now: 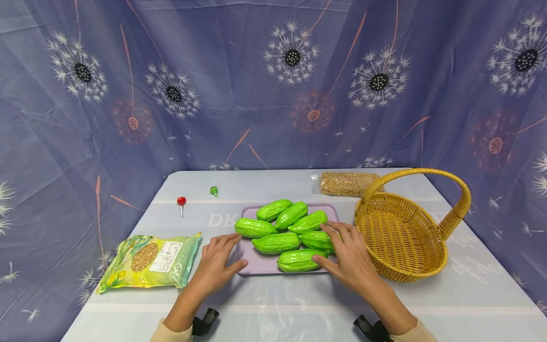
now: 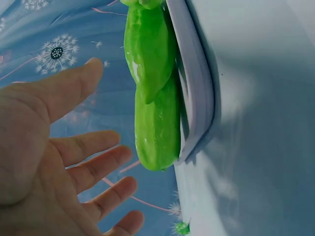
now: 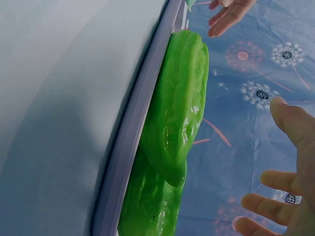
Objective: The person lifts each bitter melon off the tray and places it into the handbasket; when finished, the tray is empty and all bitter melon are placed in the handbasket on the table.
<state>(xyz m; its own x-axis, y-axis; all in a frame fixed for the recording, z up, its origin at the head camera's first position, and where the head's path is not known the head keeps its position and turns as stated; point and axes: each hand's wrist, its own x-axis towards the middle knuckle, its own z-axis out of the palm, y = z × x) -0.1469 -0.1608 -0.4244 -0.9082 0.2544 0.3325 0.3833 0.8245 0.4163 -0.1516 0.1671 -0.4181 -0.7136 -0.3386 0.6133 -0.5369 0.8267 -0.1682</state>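
Note:
Several glossy green bitter melons lie in a loose cluster on a pale purple tray in the head view. My left hand hovers at the tray's left side, its fingers spread and holding nothing. The left wrist view shows that hand apart from a melon at the tray's end. On the right, my right hand is over the tray's right edge with spread fingers, close to the nearest melons. In the right wrist view, a gap separates this hand from the melon.
A yellow wicker basket with a tall handle stands right of the tray. Behind it lies a clear bag of grains. To the left are a yellow-green packet, a red lollipop and a green lollipop.

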